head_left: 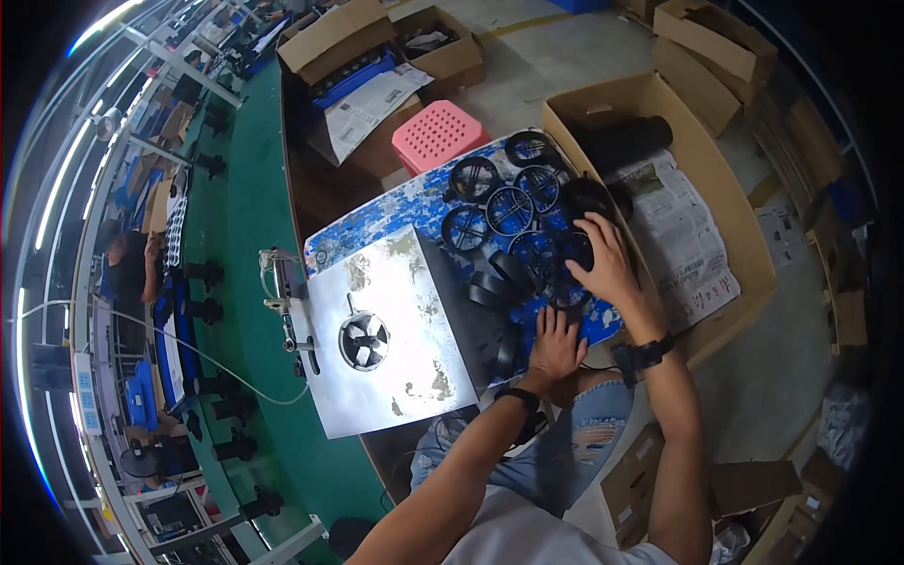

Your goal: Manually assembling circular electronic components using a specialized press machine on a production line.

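Several round black plastic rings with crossed spokes (509, 210) lie in a loose cluster on a worn blue and white board (363, 226). My right hand (610, 264) is at the cluster's right side, thumb and fingers curled round the edges of a black ring (576, 249). Closer to me, my left hand (557, 350) lies with its fingers stretched forward on the board, beside the rings, holding nothing. Left of the rings stands a shiny metal box (414, 367) with a round opening, in which a bladed metal fixture (364, 341) sits.
An open cardboard box (753, 235) lined with newspaper (683, 226) stands right of the board, a dark piece at its far end. Beyond the board are a pink stool (439, 135) and more cartons (438, 61). A green bench (250, 282) runs along the left.
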Demonstrator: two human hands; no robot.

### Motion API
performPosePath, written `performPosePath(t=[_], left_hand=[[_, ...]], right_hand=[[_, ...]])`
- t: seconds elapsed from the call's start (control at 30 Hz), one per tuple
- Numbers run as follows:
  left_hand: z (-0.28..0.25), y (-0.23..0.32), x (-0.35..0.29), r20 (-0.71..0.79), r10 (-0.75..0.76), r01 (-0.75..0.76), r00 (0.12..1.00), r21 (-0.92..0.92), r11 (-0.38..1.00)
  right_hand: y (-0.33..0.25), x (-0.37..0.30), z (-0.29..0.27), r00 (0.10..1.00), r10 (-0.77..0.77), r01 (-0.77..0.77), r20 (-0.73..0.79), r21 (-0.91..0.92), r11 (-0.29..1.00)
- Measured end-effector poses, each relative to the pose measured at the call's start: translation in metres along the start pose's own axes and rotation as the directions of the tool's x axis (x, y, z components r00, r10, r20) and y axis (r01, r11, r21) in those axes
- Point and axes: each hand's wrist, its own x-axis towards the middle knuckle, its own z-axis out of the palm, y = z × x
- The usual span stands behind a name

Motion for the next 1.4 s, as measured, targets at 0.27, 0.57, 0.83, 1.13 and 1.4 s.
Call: performPosePath(t=[0.27,0.57,0.83,1.13,1.4], left_hand=[[0.018,-0.014,-0.009,-0.072,0.110,-0.117,0.991,-0.099,0.988],[-0.020,0.002,-0.041,0.062,-0.232,0.199,0.971,-0.748,0.633],[-0.006,-0.014,-0.030,-0.021,0.242,-0.234,0.970,-0.340,0.911],[-0.016,0.003,-0.016,0.096,0.246,-0.218,0.965,-0.237,0.947],[-0.016,0.000,-0.018,0.126,0.189,-0.151,0.974,-0.259,0.954]], right_hand=[[-0.026,-0.062,0.027,0.980,0.032,0.008,-0.198,0.196,0.981],[0.101,-0.002,-0.019,0.910,0.387,-0.274,-0.147,0.486,0.830],[0.233,0.048,0.017,0.909,0.347,-0.331,0.232,-0.107,0.938],[0.289,0.066,0.098,0.781,0.230,0.280,0.580,-0.655,0.701],[0.261,0.109,0.011,0.971,0.182,-0.192,0.157,0.048,0.980]])
